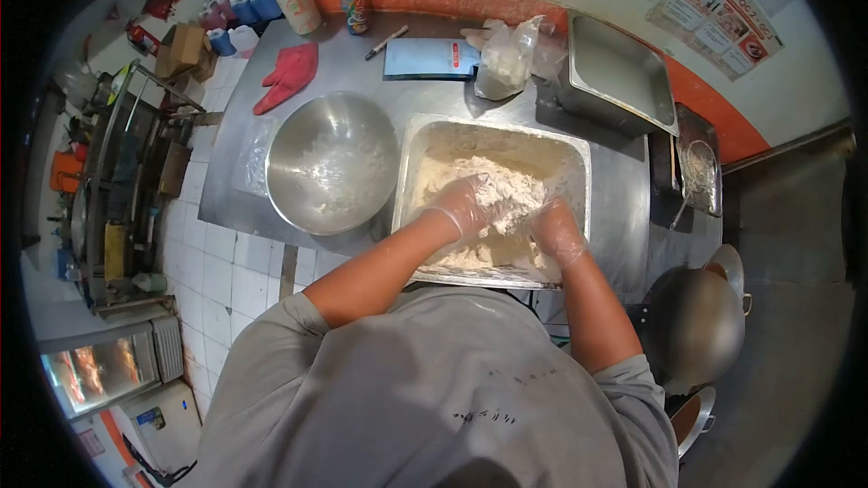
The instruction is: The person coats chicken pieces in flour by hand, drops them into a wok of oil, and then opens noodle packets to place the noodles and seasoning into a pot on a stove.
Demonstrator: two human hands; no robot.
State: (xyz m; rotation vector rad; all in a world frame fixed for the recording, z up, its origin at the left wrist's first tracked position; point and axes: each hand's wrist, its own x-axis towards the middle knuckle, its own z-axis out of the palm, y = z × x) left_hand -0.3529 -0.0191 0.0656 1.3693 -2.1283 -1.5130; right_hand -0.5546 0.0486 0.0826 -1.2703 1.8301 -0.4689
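Note:
A deep rectangular metal pan in front of me holds a heap of pale, lumpy, flour-coated pieces; what lies under the coating is hidden. My left hand, in a clear plastic glove, curls into the heap from the left, its fingers closed around some of the pieces. From the right, my right hand, gloved the same way, presses against the heap with bent fingers, their tips partly hidden. Left of the pan, a large steel mixing bowl has white powdery residue inside.
Behind the pan lie a light-blue packet, a plastic bag of white powder and another deep metal pan. A red glove, a marker and a bottle are at the back left. A wok stands right.

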